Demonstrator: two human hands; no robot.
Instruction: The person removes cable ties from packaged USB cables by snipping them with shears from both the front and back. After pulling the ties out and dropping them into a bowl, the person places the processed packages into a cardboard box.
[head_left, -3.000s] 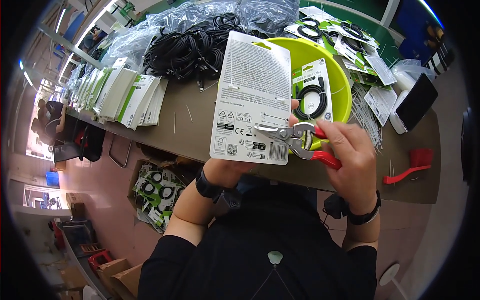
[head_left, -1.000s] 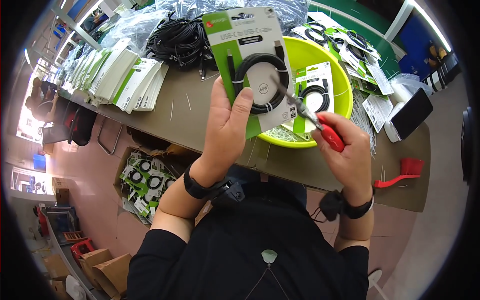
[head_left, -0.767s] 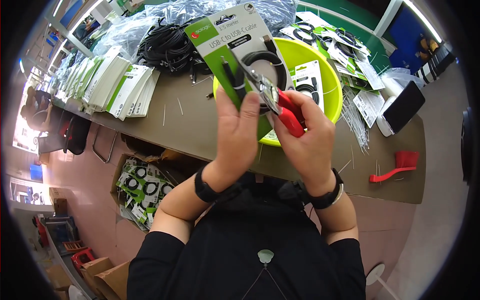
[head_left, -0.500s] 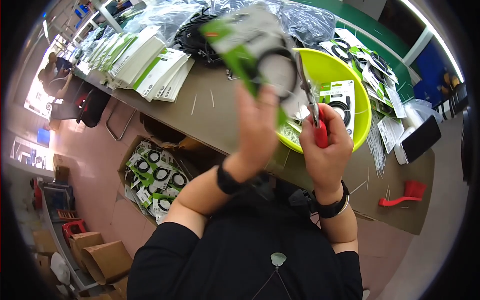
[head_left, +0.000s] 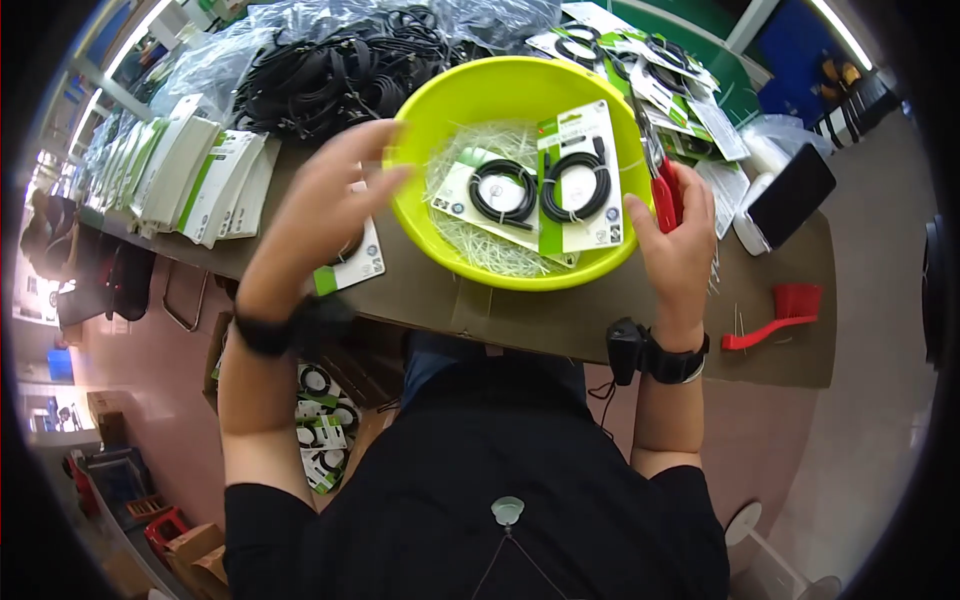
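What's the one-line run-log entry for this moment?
left hand: open, blurred, near carded black cable | right hand: gripping red-handled cutters | yellow-green basin: two carded black cables atop white plastic strips

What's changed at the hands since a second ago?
The left hand has moved left, appears to have let go of the carded black cable, and is blurred beside the yellow-green basin. That card now lies left of the basin, partly hidden by the hand. Unchanged: the right hand still grips the red-handled cutters; the red brush stays put.
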